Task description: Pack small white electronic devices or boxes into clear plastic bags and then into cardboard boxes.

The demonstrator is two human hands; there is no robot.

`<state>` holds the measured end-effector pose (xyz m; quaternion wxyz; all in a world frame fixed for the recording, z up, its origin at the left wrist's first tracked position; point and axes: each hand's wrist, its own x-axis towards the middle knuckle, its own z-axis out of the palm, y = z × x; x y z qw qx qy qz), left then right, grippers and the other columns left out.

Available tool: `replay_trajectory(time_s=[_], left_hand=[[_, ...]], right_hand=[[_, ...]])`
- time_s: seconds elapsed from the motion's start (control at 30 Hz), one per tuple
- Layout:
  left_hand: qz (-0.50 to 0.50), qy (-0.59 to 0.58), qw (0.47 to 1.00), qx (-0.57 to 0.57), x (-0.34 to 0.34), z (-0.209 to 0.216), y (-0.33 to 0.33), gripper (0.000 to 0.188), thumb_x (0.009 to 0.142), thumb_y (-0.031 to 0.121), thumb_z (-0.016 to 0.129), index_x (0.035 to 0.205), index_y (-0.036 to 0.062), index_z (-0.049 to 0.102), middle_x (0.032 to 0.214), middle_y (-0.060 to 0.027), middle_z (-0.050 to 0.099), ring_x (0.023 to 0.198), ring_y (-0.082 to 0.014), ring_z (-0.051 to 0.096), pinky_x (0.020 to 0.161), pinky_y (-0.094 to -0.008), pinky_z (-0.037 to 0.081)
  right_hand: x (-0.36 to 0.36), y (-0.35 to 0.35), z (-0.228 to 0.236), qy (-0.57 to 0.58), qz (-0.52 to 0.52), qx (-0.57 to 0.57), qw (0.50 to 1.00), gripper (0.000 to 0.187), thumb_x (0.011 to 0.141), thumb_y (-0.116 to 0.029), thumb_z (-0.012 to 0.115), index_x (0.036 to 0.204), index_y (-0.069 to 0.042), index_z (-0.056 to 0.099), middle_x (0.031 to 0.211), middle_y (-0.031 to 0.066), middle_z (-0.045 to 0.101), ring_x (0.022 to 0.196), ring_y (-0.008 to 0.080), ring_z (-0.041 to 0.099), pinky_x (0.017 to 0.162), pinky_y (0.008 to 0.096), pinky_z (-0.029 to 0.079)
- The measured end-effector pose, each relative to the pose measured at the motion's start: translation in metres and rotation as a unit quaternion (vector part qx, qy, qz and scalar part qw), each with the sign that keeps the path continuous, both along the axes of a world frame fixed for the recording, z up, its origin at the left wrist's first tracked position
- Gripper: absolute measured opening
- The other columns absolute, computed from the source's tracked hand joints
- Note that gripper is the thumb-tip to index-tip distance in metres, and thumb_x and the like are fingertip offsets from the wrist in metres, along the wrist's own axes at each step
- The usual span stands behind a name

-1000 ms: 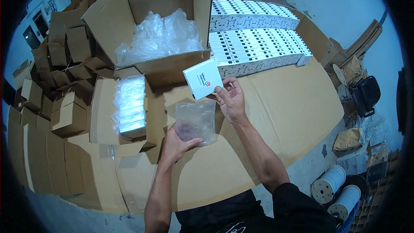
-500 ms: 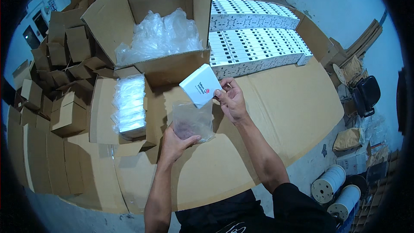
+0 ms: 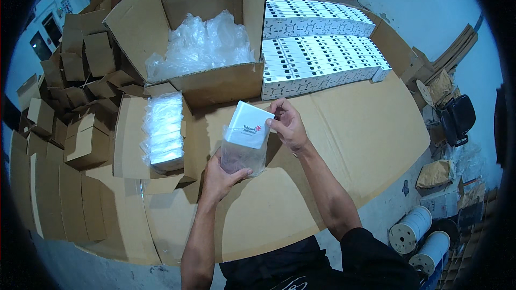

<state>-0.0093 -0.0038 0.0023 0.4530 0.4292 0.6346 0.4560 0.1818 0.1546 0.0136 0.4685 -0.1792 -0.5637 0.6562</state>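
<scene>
My left hand (image 3: 224, 175) grips the lower part of a clear plastic bag (image 3: 243, 160), thumb across its front. A flat white square box (image 3: 248, 123) with a small red and dark print sits partly inside the bag's mouth, its upper part sticking out. At the box's upper right corner, my right hand (image 3: 288, 127) pinches it between thumb and fingers. Left of my hands, an open carton (image 3: 189, 167) holds a row of several white boxes wrapped in clear plastic (image 3: 164, 129).
Behind stands a large open cardboard box (image 3: 215, 83) with crumpled clear bags (image 3: 207, 43) inside. Long rows of white boxes (image 3: 322, 56) are stacked at the far right. Folded cartons (image 3: 88, 139) pile up on the left. Cable spools (image 3: 409, 229) and a black chair (image 3: 457, 121) are beyond the table's right edge.
My right hand has lowered the white box from above the bag into its mouth. The left hand keeps its hold on the bag in nearly the same place.
</scene>
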Motion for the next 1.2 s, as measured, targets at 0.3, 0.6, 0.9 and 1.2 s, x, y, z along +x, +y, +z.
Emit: replay_trajectory(time_s=[0.3,0.6,0.9,1.2], left_hand=[[0.003,-0.054,0.993,0.104,0.008,0.002,0.004,0.046,0.086,0.013,0.083,0.123,-0.0004,0.06,0.111,-0.009,0.069,0.099,-0.0147,0.066,0.088,-0.0318,0.054],[0.077,-0.125,0.981,0.125,0.017,0.001,0.017,0.028,0.098,0.014,0.071,0.12,-0.0006,0.061,0.106,-0.0069,0.07,0.094,-0.0115,0.066,0.083,-0.0278,0.053],[0.131,-0.105,0.972,0.165,0.015,-0.002,0.024,0.029,0.105,0.021,0.062,0.122,-0.0019,0.066,0.112,-0.0071,0.069,0.102,-0.0124,0.063,0.09,-0.0282,0.051],[0.137,0.01,0.963,0.233,0.002,0.007,0.017,0.032,0.107,0.022,0.058,0.12,-0.0041,0.071,0.118,-0.0091,0.066,0.106,-0.0147,0.06,0.092,-0.0285,0.048]], right_hand=[[0.001,-0.007,0.009,-0.119,0.062,-0.014,0.991,0.011,0.096,-0.006,0.067,0.101,-0.004,0.058,0.099,0.003,0.063,0.094,0.0096,0.059,0.087,0.0287,0.049],[-0.007,-0.016,0.01,-0.167,0.004,-0.03,0.986,0.026,0.101,-0.019,0.067,0.118,0.001,0.068,0.099,0.0052,0.071,0.088,0.0076,0.063,0.077,0.0254,0.052],[-0.014,-0.028,-0.008,-0.153,0.026,-0.164,0.974,0.033,0.103,-0.026,0.065,0.116,0.003,0.073,0.094,0.003,0.072,0.082,0.0082,0.061,0.074,0.0264,0.051],[-0.008,-0.034,0.02,-0.1,0.061,-0.081,0.99,0.034,0.104,-0.021,0.061,0.124,0.007,0.068,0.12,0.0143,0.071,0.108,0.0184,0.066,0.093,0.0316,0.054]])
